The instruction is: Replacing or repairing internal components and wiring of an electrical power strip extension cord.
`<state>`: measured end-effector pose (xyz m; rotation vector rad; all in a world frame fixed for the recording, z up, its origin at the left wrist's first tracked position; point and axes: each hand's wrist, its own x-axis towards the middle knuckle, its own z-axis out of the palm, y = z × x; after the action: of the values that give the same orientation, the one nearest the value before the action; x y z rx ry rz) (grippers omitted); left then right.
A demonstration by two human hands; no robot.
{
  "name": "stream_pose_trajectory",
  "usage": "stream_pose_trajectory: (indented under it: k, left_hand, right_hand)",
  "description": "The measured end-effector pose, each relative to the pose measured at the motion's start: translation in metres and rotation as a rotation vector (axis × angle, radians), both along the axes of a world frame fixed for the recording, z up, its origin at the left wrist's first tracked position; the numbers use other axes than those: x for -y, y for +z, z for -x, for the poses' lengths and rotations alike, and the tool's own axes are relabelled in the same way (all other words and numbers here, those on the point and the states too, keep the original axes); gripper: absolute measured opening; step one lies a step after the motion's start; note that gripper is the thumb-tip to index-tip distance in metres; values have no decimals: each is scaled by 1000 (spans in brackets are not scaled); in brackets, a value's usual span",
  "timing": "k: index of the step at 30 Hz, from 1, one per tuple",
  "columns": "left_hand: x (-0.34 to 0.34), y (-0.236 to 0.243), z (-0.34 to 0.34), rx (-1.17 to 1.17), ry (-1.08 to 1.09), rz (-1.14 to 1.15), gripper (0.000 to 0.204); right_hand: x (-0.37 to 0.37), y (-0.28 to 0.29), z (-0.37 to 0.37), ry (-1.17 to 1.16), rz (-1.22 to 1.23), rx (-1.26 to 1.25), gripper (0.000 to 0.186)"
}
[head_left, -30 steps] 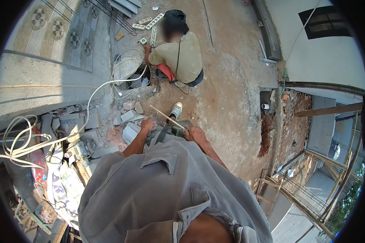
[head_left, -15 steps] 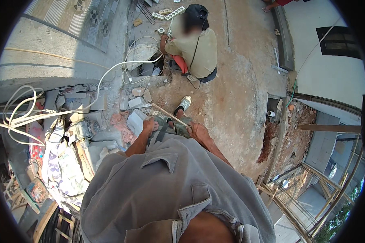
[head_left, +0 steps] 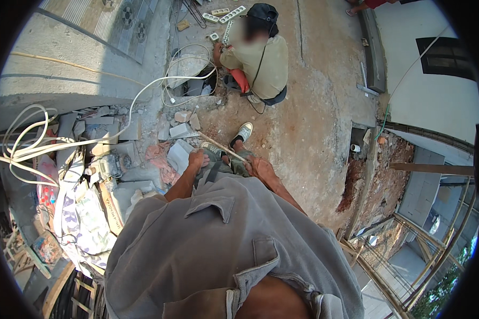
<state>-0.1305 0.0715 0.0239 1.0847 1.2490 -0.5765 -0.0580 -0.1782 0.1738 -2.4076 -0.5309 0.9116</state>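
Observation:
My right hand (head_left: 256, 166) is closed around the near end of a thin wooden stick (head_left: 223, 148). The stick slants away to the far left, passing above my shoe and lower leg. Over by my left knee is my left hand (head_left: 198, 158), its fingers loosely stretched with nothing visible in them. Just left of it lies a pale broken block (head_left: 180, 154). A crumpled pink cloth (head_left: 160, 159) is beside that block. My sneaker (head_left: 243, 133) stands on the dirt beyond the stick.
Ahead, a co-worker (head_left: 261, 64) crouches beside a rubble-filled hole (head_left: 197, 87). White cable (head_left: 135, 101) loops across the left side, near power strips (head_left: 232, 14) farther off. Sacks (head_left: 88, 218) and a power tool (head_left: 109, 166) lie left. A trench (head_left: 355, 178) runs along the right.
The view has shifted slightly. My left hand sits a touch farther forward; my right hand and the stick keep almost the same place.

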Motion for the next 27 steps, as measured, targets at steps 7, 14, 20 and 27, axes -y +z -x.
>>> stream_pose_trajectory:
  k: [7,14,20,27]
  left_hand:
    - [-4,-4,2,35,-18,3,39]
    - [-3,-2,3,30,-26,-10,38]
    - [-6,-11,9,60,3,-7,37]
    - [-5,-10,10,0,-9,20,38]
  right_hand:
    - [-3,3,0,0,-15,-29,24]
    - [0,-12,7,10,-30,1,26]
    - [-5,-3,7,-8,5,-12,26]
    - [-5,4,8,11,24,2,26]
